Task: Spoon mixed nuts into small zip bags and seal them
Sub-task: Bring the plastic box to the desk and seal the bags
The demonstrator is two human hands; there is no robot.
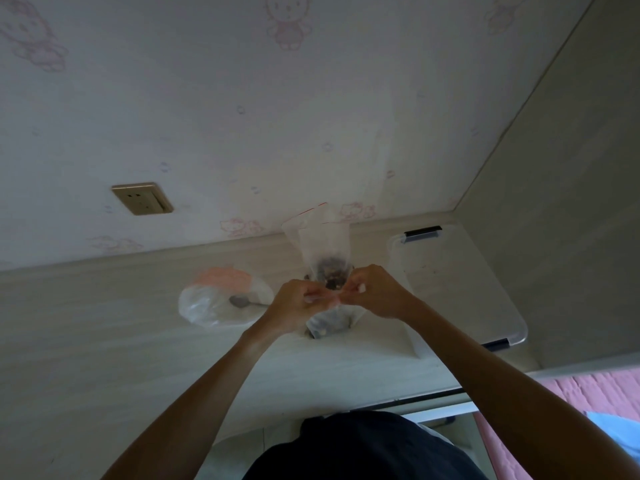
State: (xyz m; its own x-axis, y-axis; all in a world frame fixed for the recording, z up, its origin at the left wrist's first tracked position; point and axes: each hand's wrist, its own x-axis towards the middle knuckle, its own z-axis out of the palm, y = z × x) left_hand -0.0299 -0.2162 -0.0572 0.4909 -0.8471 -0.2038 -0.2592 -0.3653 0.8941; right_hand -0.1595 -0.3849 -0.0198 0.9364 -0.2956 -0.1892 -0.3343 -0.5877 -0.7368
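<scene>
Wall socket (142, 199): set in the papered wall at far left, well apart from the work.
Loose bag (221, 303): a crumpled clear bag with a pink patch lies on the desk (104, 323), left of the hands; something small, grey and round shows by it, perhaps the spoon's bowl, too blurred to be sure.
Left hand (298, 303): its grip is closed in a pinch, fingers curled onto the top edge of the small zip bag.
Small zip bag (329, 323): held between the two hands just above the desk; dark nuts show through its lower part.
Second bag (323, 251): stands upright just behind the hands, mouth open with a red strip at the top, nuts in the bottom.
Right hand (374, 292): grip likewise pinched shut on the same top edge, fingertips meeting the left hand's.
Lid (460, 282): a clear plastic lid with dark clips lies flat to the right.
Step in hand: sealing, I'd judge.
Doing it well: line the two strips up first, press from one end and slide along to the other, squeezing air out, and keep the bag upright so no nut catches in the seal.
</scene>
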